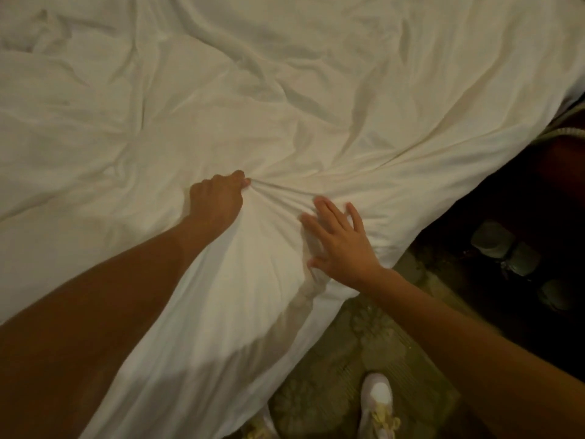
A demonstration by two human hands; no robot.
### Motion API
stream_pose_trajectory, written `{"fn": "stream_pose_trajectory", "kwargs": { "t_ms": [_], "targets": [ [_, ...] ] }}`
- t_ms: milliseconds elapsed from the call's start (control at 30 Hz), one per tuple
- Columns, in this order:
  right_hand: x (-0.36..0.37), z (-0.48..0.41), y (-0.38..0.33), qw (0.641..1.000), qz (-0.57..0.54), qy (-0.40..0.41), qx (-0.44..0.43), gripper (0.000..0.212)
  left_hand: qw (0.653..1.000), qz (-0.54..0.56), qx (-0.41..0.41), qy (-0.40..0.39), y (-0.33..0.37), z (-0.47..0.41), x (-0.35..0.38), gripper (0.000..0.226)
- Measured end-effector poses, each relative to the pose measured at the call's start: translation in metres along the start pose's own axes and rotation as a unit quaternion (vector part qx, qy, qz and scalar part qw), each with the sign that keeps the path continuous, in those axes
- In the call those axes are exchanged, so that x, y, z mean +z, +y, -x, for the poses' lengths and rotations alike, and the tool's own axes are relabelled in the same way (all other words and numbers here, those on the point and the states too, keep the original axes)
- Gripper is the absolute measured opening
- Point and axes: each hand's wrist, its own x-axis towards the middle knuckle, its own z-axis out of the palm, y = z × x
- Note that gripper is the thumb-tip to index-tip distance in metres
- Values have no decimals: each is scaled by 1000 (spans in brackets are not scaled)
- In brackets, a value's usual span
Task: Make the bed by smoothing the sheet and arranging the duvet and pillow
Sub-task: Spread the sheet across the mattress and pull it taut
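Note:
A white, wrinkled duvet [285, 90] covers the bed and fills most of the view, its near edge hanging over the bed's side. My left hand [217, 202] grips a bunch of the fabric near the bed's edge, and creases radiate from its fingers. My right hand [338, 242] lies just to the right with fingers spread and straight, pressing flat on the duvet. No pillow is in view.
A patterned carpet [348, 359] lies beside the bed, with my white shoe [378, 403] on it. To the right the floor is dark, with several pale objects [506, 251] on it. A rope-like trim [566, 128] shows at the bed's right edge.

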Motion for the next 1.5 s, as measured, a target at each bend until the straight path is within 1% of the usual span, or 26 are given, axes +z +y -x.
{"fn": "stream_pose_trajectory", "kwargs": {
  "t_ms": [100,167,233,300,400,433,467,500,533,567,600,633,667,733,800,900,967,1000,1033,1100,1167,1200,1267,1333,1400,1500],
  "targets": [
    [-5,2,-6,999,-27,-23,4,96,1000,0,-1,-1,1,0,3,33],
    [-8,-1,-18,997,-61,-41,28,86,1000,-5,0,-4,1,1,1,32],
    [-9,-9,-34,996,-77,-19,46,74,1000,-3,5,-29,4,8,-2,33],
    [-9,-21,-51,994,-88,-24,66,66,996,21,9,-89,7,13,-9,38],
    [-10,-43,-75,989,-120,19,88,65,961,154,10,-231,-15,8,-18,56],
    [-11,-51,-83,986,-126,55,99,59,963,139,60,-224,-31,5,-16,57],
    [-9,-60,-91,980,-131,100,112,53,969,120,118,-180,-48,6,-15,52],
    [-10,-69,-98,974,-129,135,126,48,979,90,153,-103,-69,9,-11,42],
    [-11,-80,-105,970,-119,158,139,48,982,34,178,-55,-89,15,-3,35],
    [-13,-90,-112,971,-119,145,147,50,979,-29,195,-51,-108,23,7,35],
    [-14,-100,-119,974,-126,108,153,50,975,-79,203,-45,-127,30,21,39],
    [-14,-107,-127,977,-135,40,158,50,973,-95,207,-47,-145,37,36,44],
    [-11,-112,-134,978,-133,-25,156,50,972,-103,211,-18,-160,42,44,47],
    [-3,-114,-149,981,-71,-140,115,58,972,-106,209,20,-183,42,52,50],
    [2,-105,-161,970,-4,-235,54,68,974,-106,198,18,-197,38,53,52],
    [-14,-85,-155,926,8,-377,3,81,978,-84,188,29,-196,38,55,53],
    [-33,-80,-137,882,2,-470,9,86,979,-72,189,34,-194,40,55,52],
    [-43,-84,-131,870,-5,-492,21,85,978,-70,191,39,-194,42,53,51],
    [-49,-92,-131,876,-19,-481,38,80,978,-73,192,41,-193,44,52,51],
    [-50,-112,-149,930,-53,-352,96,55,978,-87,186,40,-190,53,52,50],
    [-33,-128,-187,968,-58,-199,140,55,980,-86,180,28,-191,66,54,51],
    [-21,-128,-210,974,-60,-167,140,61,980,-84,179,28,-192,73,56,51],
    [14,-110,-248,978,-31,-170,114,69,980,-80,177,36,-198,88,61,51],
    [43,-81,-268,987,-8,-134,86,72,981,-72,179,33,-207,106,65,51],
    [53,-56,-278,993,-12,-108,53,75,982,-67,172,25,-217,123,66,52],
    [57,-35,-291,992,-12,-125,35,78,986,-61,157,10,-232,154,66,53]
  ]
}}
